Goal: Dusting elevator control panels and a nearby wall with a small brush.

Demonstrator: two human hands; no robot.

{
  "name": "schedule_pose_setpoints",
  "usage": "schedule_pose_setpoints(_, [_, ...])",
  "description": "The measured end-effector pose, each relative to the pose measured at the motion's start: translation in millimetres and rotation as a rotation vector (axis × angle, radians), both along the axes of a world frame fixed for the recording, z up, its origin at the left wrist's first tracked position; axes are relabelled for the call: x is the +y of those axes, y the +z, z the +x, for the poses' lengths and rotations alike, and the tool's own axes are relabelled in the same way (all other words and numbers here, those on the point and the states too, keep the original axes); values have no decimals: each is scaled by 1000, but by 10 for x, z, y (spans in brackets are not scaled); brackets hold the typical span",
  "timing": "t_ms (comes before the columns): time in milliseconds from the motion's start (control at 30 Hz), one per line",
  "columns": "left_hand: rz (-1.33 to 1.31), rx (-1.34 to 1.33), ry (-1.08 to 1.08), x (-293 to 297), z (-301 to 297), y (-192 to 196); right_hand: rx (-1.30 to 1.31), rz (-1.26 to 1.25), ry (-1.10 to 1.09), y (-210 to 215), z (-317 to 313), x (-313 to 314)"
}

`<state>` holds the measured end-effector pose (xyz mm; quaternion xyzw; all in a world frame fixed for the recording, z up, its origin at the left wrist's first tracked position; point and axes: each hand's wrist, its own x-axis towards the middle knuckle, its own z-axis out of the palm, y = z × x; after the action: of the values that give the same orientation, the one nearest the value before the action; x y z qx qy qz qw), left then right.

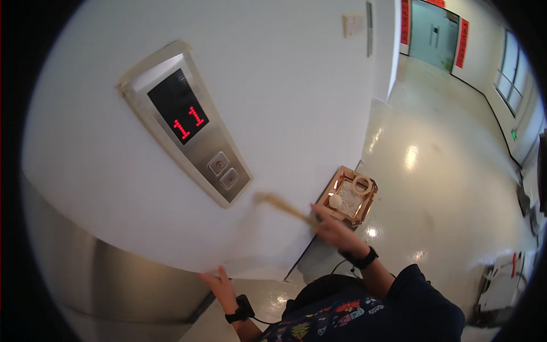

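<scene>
My right hand [337,232] is closed around the end of a long tan stick-like tool [288,208], which points left across the white wall [273,125]. The tool is smeared by motion, so its exact kind is unclear, and I cannot tell whether its far end touches the wall. Just up and left of that end is a metal lift call panel [213,142] with a lit red display and two buttons. Pale tape runs around the panel's border. Low on the left, my left hand [221,288] has its fingers spread beside the wall's lower edge.
Beyond my right hand stands a bin with a gold-brown tray top [332,214] of white pebbles, holding a tan tape roll [362,184] and a rounded pale object [335,201]. A metal surface [137,273] lies at lower left. A shiny floor [433,125] leads to a glass door [434,34].
</scene>
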<state>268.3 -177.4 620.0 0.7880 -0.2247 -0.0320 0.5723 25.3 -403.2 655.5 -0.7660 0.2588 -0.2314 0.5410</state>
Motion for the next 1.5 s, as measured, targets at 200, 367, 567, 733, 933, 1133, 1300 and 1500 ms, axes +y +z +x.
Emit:
schedule_pose_setpoints(200, [53,-232,2,-19,-47,37,210,-316,-197,125,193,319])
schedule_pose_setpoints(367, [8,-152,-55,2,-10,-50,-120,-122,306,108,352,1030])
schedule_pose_setpoints(567, [5,-135,-80,185,108,-286,228,-280,-610,-103,187,508])
schedule_pose_setpoints(733, [27,-20,-221,447,240,-562,376,-356,-223,104,225,481])
schedule_pose_setpoints(933, [479,194,-455,558,284,-703,-29,-175,282,40,460,773])
schedule_pose_setpoints(1133, [800,-6,-337,453,-39,-470,42,-322,-817,-356,-148,-241])
schedule_pose_setpoints(1300, [552,-37,-280,-12,-491,-197,176,-485,94,-112,-203,-107])
schedule_pose_setpoints(1500, [267,-259,116,-1042,-937,-12,-171,-193,79,48,-918,-548])
